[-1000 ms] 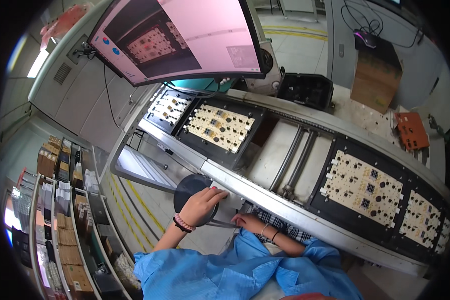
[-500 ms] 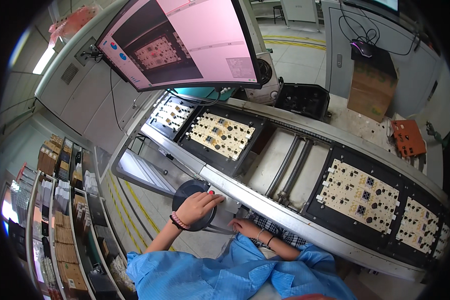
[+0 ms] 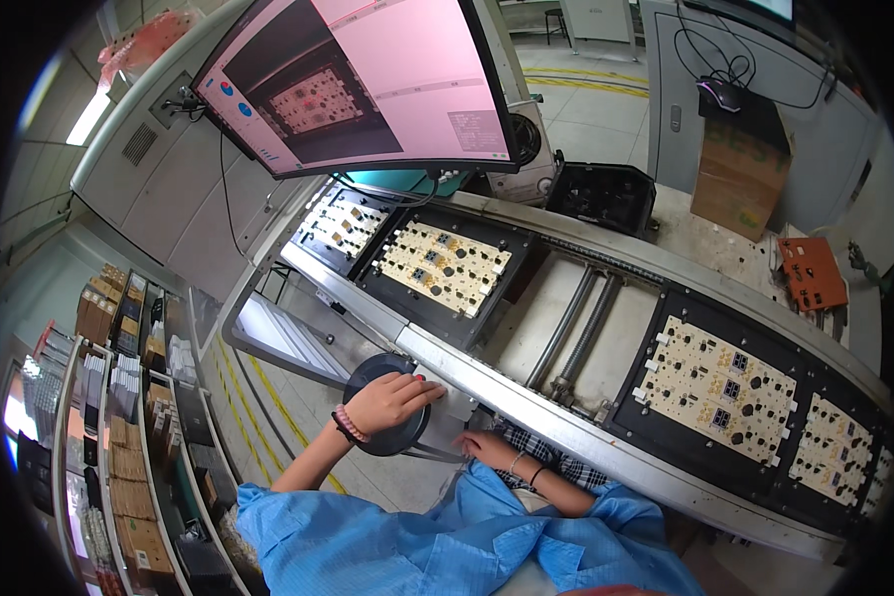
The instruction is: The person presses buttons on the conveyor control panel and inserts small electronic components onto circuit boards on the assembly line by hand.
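Note:
My left hand (image 3: 392,401) lies with fingers stretched out on a small metal panel at the conveyor's near side. Its fingers reach beside a red button (image 3: 420,377), partly covered by them. Under the palm and wrist is a round dark disc (image 3: 372,372). My right hand (image 3: 485,449) hangs loosely near the conveyor's front edge, its fingers apart and holding nothing. On the conveyor (image 3: 526,407), cream circuit boards sit in black carriers: one board (image 3: 441,266) ahead of my left hand, another board (image 3: 715,389) to the right.
A large monitor (image 3: 407,89) hangs above the conveyor's far left end. Behind the rail stand a black bin (image 3: 602,196) and a cardboard box (image 3: 737,184) with a mouse (image 3: 717,95) on top. Shelves (image 3: 139,437) with boxes line the left.
My left forearm and sleeve have shifted slightly outward to the left, while the hand stays at the red button. My right hand looks almost unchanged.

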{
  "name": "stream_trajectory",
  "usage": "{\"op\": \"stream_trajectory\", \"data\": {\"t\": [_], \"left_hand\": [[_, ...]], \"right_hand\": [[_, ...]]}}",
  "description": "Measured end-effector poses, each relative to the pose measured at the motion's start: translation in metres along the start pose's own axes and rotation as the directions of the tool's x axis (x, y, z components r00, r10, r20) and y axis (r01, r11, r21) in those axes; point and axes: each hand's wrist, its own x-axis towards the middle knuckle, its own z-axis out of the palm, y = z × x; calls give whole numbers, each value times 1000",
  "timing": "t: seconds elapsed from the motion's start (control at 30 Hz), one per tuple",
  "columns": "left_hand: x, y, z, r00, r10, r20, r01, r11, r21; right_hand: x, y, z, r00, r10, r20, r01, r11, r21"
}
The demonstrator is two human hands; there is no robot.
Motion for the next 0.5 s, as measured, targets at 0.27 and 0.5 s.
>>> {"op": "stream_trajectory", "data": {"t": [0.27,0.5], "left_hand": [[-11,-15,9,1000,-13,-15,11,991,-132],[-4,0,11,965,-259,-34,243,939,-242]], "right_hand": [[7,16,13,995,101,10,-101,994,39],[11,0,7,998,39,-40,-39,999,11]]}}
